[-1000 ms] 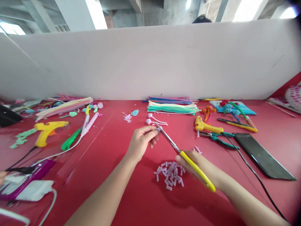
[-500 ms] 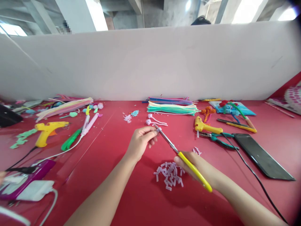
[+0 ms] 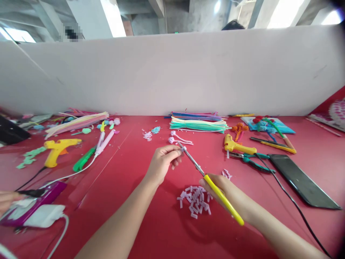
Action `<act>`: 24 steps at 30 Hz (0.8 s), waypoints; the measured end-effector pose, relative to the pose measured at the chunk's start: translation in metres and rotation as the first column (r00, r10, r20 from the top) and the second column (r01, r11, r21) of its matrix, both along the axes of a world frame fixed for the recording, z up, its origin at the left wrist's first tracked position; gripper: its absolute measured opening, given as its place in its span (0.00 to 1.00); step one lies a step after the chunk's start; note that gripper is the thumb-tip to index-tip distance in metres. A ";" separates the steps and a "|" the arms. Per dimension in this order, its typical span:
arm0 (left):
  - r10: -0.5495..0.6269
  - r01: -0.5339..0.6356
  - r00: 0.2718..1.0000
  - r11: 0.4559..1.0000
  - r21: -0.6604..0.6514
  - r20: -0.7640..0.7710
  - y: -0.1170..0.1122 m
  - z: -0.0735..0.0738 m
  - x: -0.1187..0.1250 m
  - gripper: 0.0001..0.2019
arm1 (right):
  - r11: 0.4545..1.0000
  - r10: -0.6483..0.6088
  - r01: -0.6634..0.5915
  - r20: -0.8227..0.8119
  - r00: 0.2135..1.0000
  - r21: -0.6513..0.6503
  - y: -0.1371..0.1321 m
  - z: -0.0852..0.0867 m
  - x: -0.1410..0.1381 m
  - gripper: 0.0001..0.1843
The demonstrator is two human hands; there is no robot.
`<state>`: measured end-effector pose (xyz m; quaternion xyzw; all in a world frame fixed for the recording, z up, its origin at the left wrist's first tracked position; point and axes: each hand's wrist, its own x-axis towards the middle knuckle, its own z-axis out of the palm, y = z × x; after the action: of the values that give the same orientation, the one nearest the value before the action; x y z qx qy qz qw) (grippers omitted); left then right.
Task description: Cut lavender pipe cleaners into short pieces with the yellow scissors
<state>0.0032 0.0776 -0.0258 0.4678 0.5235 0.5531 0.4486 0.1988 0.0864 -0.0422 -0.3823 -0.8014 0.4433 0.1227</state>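
My left hand (image 3: 162,162) pinches a short pale lilac pipe-cleaner piece (image 3: 183,148) at its fingertips, over the red table (image 3: 151,223). My right hand (image 3: 226,196) grips yellow-handled scissors (image 3: 210,183), whose steel blades reach up-left to that piece. Below the blades lies a pile of several small lilac cut bits (image 3: 196,202). Two lilac stems with curled heads (image 3: 178,138) lie just beyond my left hand.
A stack of coloured pipe cleaners (image 3: 198,122) lies at the back, with a yellow glue gun (image 3: 237,144), green pliers (image 3: 250,159) and a black phone (image 3: 303,180) to the right. At left are another glue gun (image 3: 58,149), a purple device (image 3: 35,203) and another person's hand (image 3: 7,199).
Both hands have held nearly the same pose with the scissors at the lilac piece. The view shifted slightly, and another person's hand has come further in at the left edge.
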 end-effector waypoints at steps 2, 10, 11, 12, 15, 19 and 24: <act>0.020 -0.020 1.000 1.000 0.000 0.014 0.000 0.001 0.000 0.07 | 1.000 -0.020 0.020 0.019 1.000 0.012 0.000 0.000 -0.002 0.18; 0.061 -0.061 0.998 0.998 0.009 0.028 0.002 0.002 -0.003 0.07 | 0.999 -0.022 0.021 0.028 0.999 0.034 0.002 0.000 -0.007 0.17; 0.058 -0.058 0.998 0.998 0.010 0.029 0.002 0.001 -0.003 0.07 | 0.999 -0.024 0.023 0.030 0.999 0.039 0.002 -0.001 -0.007 0.17; 0.056 -0.056 0.998 0.998 0.010 0.029 0.002 0.001 -0.003 0.07 | 0.999 -0.025 0.024 0.030 0.999 0.037 0.002 -0.002 -0.007 0.17; 0.061 -0.062 0.998 0.998 0.020 0.033 0.002 0.001 -0.004 0.07 | 1.000 -0.024 0.024 0.020 0.999 0.015 0.002 -0.002 -0.007 0.15; 0.072 -0.075 0.996 0.996 0.053 0.048 -0.001 0.003 -0.007 0.06 | 0.999 -0.038 0.038 0.021 0.999 0.017 0.001 0.002 -0.012 0.15; 0.082 -0.085 0.994 0.995 0.056 0.070 0.000 0.005 -0.010 0.07 | 0.996 -0.092 0.092 0.003 0.996 -0.001 0.004 0.002 -0.020 0.17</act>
<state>-0.0069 0.0772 -0.0207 0.4395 0.5108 0.6019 0.4286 0.1792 0.0901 -0.0404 -0.4196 -0.7828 0.4371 0.1416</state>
